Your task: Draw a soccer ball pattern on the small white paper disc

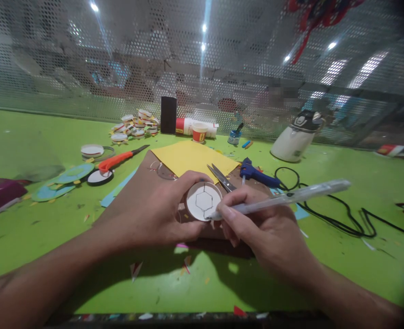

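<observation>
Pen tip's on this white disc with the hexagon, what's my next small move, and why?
Probably pull the stroke on to the rim. The right hand holds the clear plastic pen with its tip at the lower right of the white round paper disc, beside its black hexagon; the left hand grips the disc from the left.

disc [203, 201]: over board [143, 169]; pen [284, 197] tip on it
scissors [222, 178]: behind disc; glue gun [256, 173] right of them
sheet [191, 157]: behind scissors; knife [119, 160] to its left

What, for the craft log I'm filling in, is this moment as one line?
left hand: grips white disc with drawn hexagon | right hand: holds clear pen, tip on disc | nearby: scissors, blue glue gun, yellow sheet
</observation>
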A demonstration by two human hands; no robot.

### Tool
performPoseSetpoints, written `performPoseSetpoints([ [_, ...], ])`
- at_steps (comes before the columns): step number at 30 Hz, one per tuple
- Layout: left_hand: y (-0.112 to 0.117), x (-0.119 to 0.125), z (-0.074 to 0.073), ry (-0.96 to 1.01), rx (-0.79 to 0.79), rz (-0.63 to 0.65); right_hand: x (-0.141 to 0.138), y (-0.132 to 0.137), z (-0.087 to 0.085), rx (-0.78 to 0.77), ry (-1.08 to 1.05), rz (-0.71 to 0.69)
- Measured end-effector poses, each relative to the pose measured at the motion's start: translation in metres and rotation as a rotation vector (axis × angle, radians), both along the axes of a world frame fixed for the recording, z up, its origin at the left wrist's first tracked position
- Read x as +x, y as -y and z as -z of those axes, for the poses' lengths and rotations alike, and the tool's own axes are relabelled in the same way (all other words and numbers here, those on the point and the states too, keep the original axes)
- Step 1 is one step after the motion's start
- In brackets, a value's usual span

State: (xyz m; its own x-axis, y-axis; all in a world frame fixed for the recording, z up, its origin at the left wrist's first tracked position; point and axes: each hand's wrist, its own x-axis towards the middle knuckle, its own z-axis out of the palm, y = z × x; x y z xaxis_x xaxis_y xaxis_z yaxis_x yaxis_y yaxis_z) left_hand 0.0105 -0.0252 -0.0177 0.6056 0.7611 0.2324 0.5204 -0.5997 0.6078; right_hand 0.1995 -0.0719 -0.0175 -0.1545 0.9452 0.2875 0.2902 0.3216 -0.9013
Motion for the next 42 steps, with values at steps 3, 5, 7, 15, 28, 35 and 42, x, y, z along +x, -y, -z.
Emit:
performPoseSetpoints([
  [3,0.0009,0.0002,0.0001,0.020,-0.035,0.025,0.0011,-0.0001,-0.0014,-0.002,0.036,0.002],
  [5,0.0013,0.0011,0.0007,0.054,-0.026,0.049,0.0017,-0.0002,-0.0015,-0.007,0.050,0.004],
  [7,0.0017,0.0020,0.0009,0.055,-0.013,0.045,0.0021,-0.0002,-0.0009,-0.010,0.048,0.000],
  [15,0.0030,0.0009,-0.0030,0.004,0.027,-0.003,0.0014,-0.0007,0.0063,-0.025,-0.057,-0.001],
  [28,0.0012,0.0012,-0.0007,0.010,0.030,-0.002,0.0039,-0.0001,0.0012,-0.037,0.055,-0.030],
  [35,-0.0004,0.0002,0.0009,0.018,0.026,0.004,0.0029,-0.0011,0.0024,-0.057,-0.003,-0.032],
  [42,0.0019,-0.0026,-0.0077,-0.110,0.044,-0.020,0.0041,-0.0019,0.0077,-0.082,-0.073,-0.004],
])
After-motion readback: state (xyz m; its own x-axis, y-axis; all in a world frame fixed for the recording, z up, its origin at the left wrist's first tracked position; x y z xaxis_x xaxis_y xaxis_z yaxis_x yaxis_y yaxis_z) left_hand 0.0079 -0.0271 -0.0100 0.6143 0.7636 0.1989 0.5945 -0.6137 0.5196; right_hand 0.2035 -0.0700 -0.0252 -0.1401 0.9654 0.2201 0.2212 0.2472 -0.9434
